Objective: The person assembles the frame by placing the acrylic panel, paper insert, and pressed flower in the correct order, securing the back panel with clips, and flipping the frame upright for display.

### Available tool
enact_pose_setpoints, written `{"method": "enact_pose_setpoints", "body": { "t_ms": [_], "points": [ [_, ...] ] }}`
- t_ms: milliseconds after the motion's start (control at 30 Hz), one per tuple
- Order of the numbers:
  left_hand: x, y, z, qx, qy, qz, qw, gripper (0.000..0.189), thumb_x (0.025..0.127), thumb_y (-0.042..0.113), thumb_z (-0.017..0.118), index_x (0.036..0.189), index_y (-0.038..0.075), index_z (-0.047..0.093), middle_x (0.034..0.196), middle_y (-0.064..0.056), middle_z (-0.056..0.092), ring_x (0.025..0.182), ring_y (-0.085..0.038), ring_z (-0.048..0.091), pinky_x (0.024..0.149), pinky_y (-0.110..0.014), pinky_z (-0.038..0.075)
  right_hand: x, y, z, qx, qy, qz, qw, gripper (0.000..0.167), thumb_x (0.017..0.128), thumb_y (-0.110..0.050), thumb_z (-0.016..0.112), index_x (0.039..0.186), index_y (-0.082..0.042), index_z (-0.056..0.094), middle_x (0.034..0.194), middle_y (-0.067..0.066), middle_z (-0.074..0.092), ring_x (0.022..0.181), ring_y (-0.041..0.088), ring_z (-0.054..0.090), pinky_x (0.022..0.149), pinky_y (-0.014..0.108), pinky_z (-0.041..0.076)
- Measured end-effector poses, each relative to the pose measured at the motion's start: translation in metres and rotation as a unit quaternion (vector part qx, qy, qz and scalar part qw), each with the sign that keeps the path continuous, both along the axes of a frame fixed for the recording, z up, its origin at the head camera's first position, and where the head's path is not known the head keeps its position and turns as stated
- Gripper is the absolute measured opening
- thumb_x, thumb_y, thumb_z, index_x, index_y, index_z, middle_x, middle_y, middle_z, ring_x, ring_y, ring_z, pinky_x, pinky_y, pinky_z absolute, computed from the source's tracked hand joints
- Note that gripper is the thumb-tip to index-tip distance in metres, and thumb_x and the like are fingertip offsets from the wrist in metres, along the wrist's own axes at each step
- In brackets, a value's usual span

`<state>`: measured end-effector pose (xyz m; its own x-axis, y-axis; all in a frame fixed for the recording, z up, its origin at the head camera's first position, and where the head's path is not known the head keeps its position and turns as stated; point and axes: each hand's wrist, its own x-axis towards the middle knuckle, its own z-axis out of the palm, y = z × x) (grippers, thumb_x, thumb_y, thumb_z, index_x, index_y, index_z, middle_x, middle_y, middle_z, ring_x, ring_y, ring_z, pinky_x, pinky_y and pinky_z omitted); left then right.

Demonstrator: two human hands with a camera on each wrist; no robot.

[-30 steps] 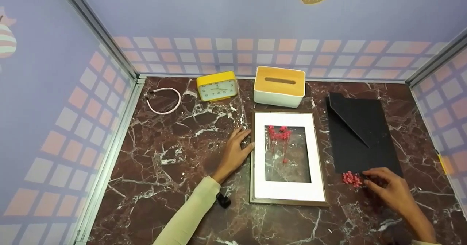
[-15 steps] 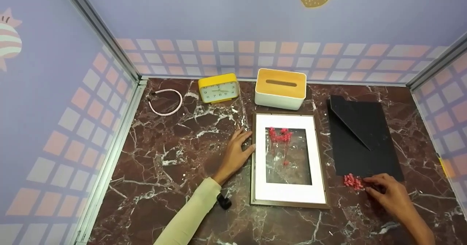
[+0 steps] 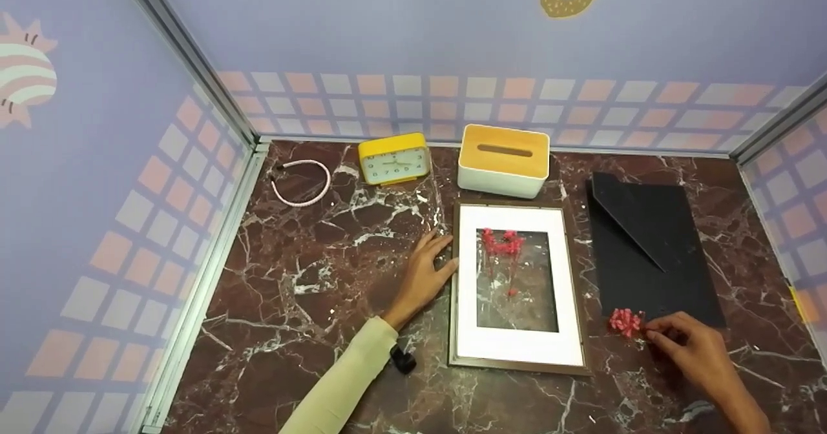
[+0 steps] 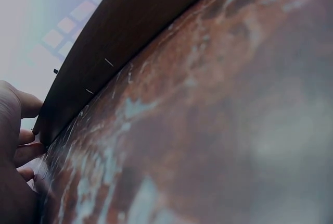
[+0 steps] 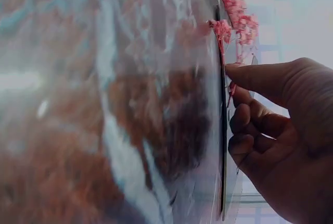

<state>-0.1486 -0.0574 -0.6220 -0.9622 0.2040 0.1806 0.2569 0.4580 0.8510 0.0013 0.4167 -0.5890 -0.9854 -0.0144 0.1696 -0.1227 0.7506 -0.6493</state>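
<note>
A picture frame (image 3: 453, 318) with a brown border and a white mat (image 3: 520, 349) lies flat on the marble table. Pink dried flowers (image 3: 512, 245) on thin stems show in the mat's window. My left hand (image 3: 423, 279) rests at the frame's left side, its fairly straight fingers and thumb touching the edge; the left wrist view shows the fingertips against that dark edge (image 4: 78, 78). To the right of the frame, my right hand (image 3: 694, 343) pinches the stem end of a small bunch of pink dried flowers (image 3: 625, 323) between thumb and finger, low over the table.
A black backing board (image 3: 685, 253) with a folded-out stand lies right of the frame, just beyond the right hand. Behind the frame stands a white tissue box (image 3: 497, 181) with a wooden lid. A yellow clock (image 3: 394, 157) and a headband (image 3: 328, 182) are at the back left.
The head view has shifted slightly, moving everything a little right and down. My right hand and its flower bunch have edged slightly toward the frame. The left hand stays at the frame's edge.
</note>
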Motion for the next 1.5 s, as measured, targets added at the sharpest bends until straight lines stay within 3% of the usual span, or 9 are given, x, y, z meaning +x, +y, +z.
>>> {"method": "enact_pose_setpoints", "body": {
  "t_ms": [233,600,767,900,1100,1333,1500],
  "points": [
    [0.003,0.001,-0.002,0.002,-0.003,0.001,1.0,0.053,0.102,0.016,0.078,0.15,-0.001,0.065,0.159,-0.019,0.059,0.16,-0.039,0.04,0.131,-0.058,0.034,-0.01,-0.011,0.009,-0.036,0.039,-0.012,0.9985,0.025,0.086,0.013,0.086,0.097,-0.009,0.082,0.089,-0.001,0.07,0.068,0.002,0.058,0.06,0.013,0.045],
    [0.004,-0.001,-0.003,-0.001,-0.002,0.002,1.0,0.054,0.101,0.017,0.079,0.15,-0.001,0.065,0.16,-0.019,0.059,0.159,-0.04,0.041,0.131,-0.059,0.031,-0.04,-0.04,0.017,-0.095,0.053,-0.054,0.9926,0.012,0.092,0.007,0.085,0.097,-0.003,0.082,0.09,0.001,0.072,0.074,-0.001,0.064,0.068,0.007,0.048],
    [0.003,-0.002,-0.003,-0.006,-0.003,0.002,1.0,0.054,0.101,0.018,0.078,0.151,0.0,0.065,0.162,-0.02,0.056,0.16,-0.04,0.04,0.131,-0.059,0.031,-0.052,-0.053,0.018,-0.116,0.065,-0.072,0.9884,0.013,0.089,0.01,0.086,0.096,0.0,0.081,0.087,0.01,0.074,0.071,-0.002,0.062,0.068,0.006,0.047],
    [0.003,-0.002,-0.002,-0.007,-0.006,0.002,1.0,0.055,0.101,0.018,0.078,0.151,0.0,0.064,0.163,-0.019,0.055,0.161,-0.039,0.039,0.132,-0.057,0.031,-0.056,-0.068,0.029,-0.13,0.074,-0.074,0.986,0.013,0.088,0.015,0.084,0.096,0.007,0.079,0.085,0.021,0.074,0.069,-0.001,0.063,0.068,0.005,0.048],
    [0.002,-0.001,-0.001,0.0,-0.003,-0.001,1.0,0.055,0.101,0.017,0.079,0.15,-0.001,0.064,0.162,-0.02,0.056,0.159,-0.04,0.04,0.131,-0.058,0.032,-0.06,-0.091,0.051,-0.15,0.069,-0.062,0.9843,0.01,0.089,0.016,0.082,0.095,0.011,0.077,0.08,0.023,0.072,0.064,0.002,0.06,0.062,0.008,0.045],
    [0.0,0.001,0.001,0.003,0.002,-0.006,1.0,0.054,0.101,0.017,0.079,0.15,-0.002,0.065,0.158,-0.019,0.061,0.16,-0.04,0.04,0.131,-0.059,0.032,-0.07,-0.1,0.044,-0.165,0.038,-0.065,0.9834,0.006,0.093,0.01,0.082,0.095,0.01,0.077,0.079,0.019,0.072,0.063,0.003,0.058,0.056,0.011,0.043],
    [0.0,0.001,0.001,0.001,0.003,-0.005,1.0,0.054,0.101,0.016,0.079,0.149,-0.002,0.065,0.158,-0.021,0.06,0.159,-0.04,0.041,0.131,-0.059,0.033,-0.073,-0.109,0.049,-0.186,0.013,-0.058,0.9808,0.007,0.094,0.009,0.081,0.097,0.011,0.075,0.082,0.02,0.073,0.065,0.004,0.059,0.057,0.012,0.044]
  ]
}}
